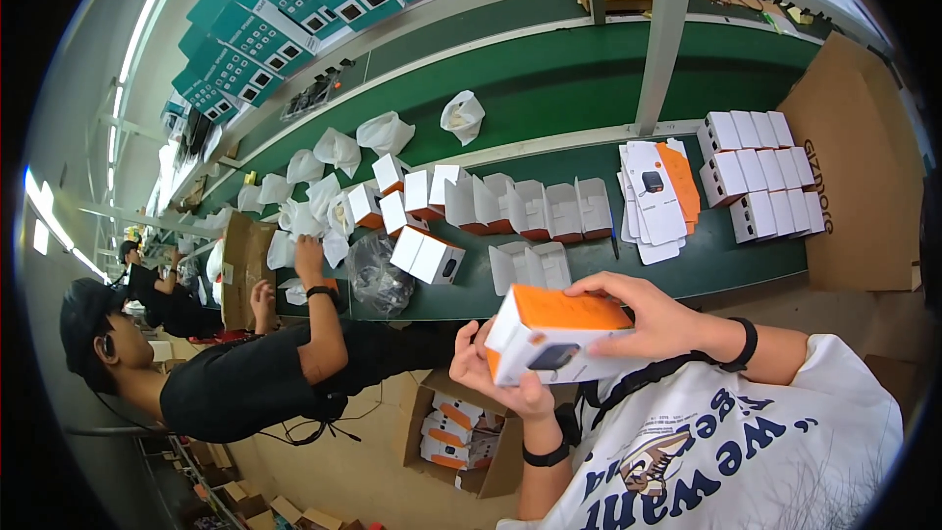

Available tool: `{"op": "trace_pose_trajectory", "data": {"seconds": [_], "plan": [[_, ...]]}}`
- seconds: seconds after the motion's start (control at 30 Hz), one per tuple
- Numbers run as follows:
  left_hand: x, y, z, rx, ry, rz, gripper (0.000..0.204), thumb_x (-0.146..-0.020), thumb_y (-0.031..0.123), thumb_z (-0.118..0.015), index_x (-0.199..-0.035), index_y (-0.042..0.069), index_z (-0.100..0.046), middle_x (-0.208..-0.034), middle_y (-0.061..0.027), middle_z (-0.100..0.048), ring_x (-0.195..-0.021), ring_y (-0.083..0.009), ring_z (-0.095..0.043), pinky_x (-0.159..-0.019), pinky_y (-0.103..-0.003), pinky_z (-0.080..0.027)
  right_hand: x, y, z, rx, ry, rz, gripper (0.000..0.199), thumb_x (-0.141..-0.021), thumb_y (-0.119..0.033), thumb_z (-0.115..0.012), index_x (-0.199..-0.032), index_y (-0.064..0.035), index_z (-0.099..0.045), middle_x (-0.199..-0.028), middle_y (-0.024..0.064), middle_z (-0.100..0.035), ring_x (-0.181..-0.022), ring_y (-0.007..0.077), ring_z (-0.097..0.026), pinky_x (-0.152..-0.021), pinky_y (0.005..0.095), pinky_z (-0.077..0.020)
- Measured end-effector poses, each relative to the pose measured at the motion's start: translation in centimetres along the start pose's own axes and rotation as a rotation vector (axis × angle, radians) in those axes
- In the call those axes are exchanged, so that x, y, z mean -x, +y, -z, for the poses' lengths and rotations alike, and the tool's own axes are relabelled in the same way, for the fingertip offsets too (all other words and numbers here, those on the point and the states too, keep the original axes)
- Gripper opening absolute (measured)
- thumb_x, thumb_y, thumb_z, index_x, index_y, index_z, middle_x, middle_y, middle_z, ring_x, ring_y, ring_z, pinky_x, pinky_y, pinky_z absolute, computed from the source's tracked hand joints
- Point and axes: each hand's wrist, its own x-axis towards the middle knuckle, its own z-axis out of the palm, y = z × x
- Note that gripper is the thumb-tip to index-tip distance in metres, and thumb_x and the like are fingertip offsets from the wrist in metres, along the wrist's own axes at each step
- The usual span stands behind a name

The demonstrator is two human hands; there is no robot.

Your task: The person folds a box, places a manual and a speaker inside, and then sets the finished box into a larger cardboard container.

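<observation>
Between my two hands, in front of my body and just past the bench's near edge, is an orange and white cardboard box (567, 311) with a dark device pictured on its white side. My left hand (508, 373) supports it from below and at its left end. My right hand (648, 319) grips it from the right, fingers over the orange face. Close by on the green bench stand white open boxes (530, 267) with their flaps up. A pair of white boxes (428, 255) lies to their left, beside a crumpled clear plastic bag (381, 273).
Flat printed cartons (653, 198) lie stacked right of the open boxes. Further right, white boxes (754, 172) are piled before a large brown carton (854, 167). White bags (385, 132) line the bench's left. A co-worker in black (265, 373) works there. Below, a carton (417, 432) holds orange-white pieces.
</observation>
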Motion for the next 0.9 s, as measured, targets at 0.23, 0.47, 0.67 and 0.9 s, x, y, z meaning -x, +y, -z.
{"op": "trace_pose_trajectory", "data": {"seconds": [0.23, 0.47, 0.67, 0.9], "plan": [[1.4, -2.8, 6.2, 0.451, 0.337, 0.876, 0.047, -0.1, 0.039, -0.043, -0.138, 0.013, -0.055, -0.137, -0.0112, -0.059, -0.127, -0.0266, -0.056, -0.098, -0.049, -0.051, -0.9, 2.0, -1.2, -0.177, -0.099, -0.163, 0.055, -0.102, -0.043, -0.058, -0.141, -0.0039, -0.05, -0.127, 0.0201, -0.064, -0.103, 0.0236, -0.068, -0.09, 0.0356, -0.0526], [-0.3, -21.7, 20.0, 0.838, 0.521, 1.32, 0.05, -0.087, 0.035, -0.064, -0.129, 0.009, -0.055, -0.12, -0.0185, -0.05, -0.099, -0.035, -0.048, -0.082, -0.042, -0.054, -1.1, 15.3, 6.8, 0.215, 0.572, -0.401, 0.04, -0.092, -0.033, -0.07, -0.118, -0.0021, -0.064, -0.107, 0.0153, -0.071, -0.088, 0.0265, -0.07, -0.081, 0.0369, -0.0544], [-3.2, -26.0, 10.0, 0.437, 0.612, 1.624, 0.061, -0.086, 0.045, -0.066, -0.133, 0.009, -0.05, -0.129, -0.0158, -0.045, -0.108, -0.0439, -0.051, -0.071, -0.036, -0.058, -2.1, 28.7, 14.8, 0.538, 0.81, -0.629, 0.097, -0.07, -0.049, -0.086, -0.139, 0.006, -0.047, -0.144, 0.0271, -0.046, -0.138, 0.0398, -0.042, -0.113, 0.045, -0.0372], [-1.3, -27.7, 12.5, 0.067, 0.691, 1.621, 0.085, -0.077, 0.065, -0.065, -0.135, 0.011, -0.035, -0.124, -0.0224, -0.047, -0.088, -0.035, -0.058, -0.056, -0.03, -0.051, -5.7, 28.0, 17.9, 0.639, 0.695, -0.934, 0.13, -0.056, -0.058, -0.091, -0.157, -0.0112, -0.025, -0.157, 0.0188, -0.028, -0.143, 0.0406, -0.028, -0.112, 0.0604, -0.0287]]}}
